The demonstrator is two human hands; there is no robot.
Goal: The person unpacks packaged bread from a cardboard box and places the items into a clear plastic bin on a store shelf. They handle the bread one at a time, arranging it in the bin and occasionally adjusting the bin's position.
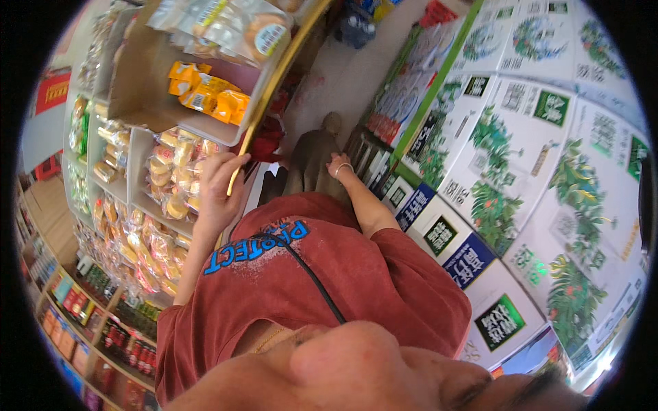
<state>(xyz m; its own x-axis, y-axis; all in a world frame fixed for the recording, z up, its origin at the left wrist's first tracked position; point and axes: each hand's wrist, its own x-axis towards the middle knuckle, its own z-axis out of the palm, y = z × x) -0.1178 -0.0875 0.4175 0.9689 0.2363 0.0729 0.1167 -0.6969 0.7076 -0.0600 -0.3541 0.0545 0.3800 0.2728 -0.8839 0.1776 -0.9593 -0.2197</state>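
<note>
My left hand [221,180] is at the front of a snack display, its fingers curled around the lower end of a narrow yellow strip [267,95] that runs along the display's edge. Just above it, a light plastic bin [234,137] holds orange snack packets [208,95]. Clear-wrapped baked goods [175,172] lie beside the wrist. Lower down at my side, my right hand [337,163], with a bracelet at the wrist, hangs by the dark trousers [313,162]. Its fingers are partly hidden, and no held thing shows.
Stacked white cartons with printed green leaves [493,154] line the right side. More wrapped baked goods [139,241] fill bins at the left, with wooden shelves of packaged goods [97,339] beyond. A narrow strip of pale floor [334,77] runs between display and cartons.
</note>
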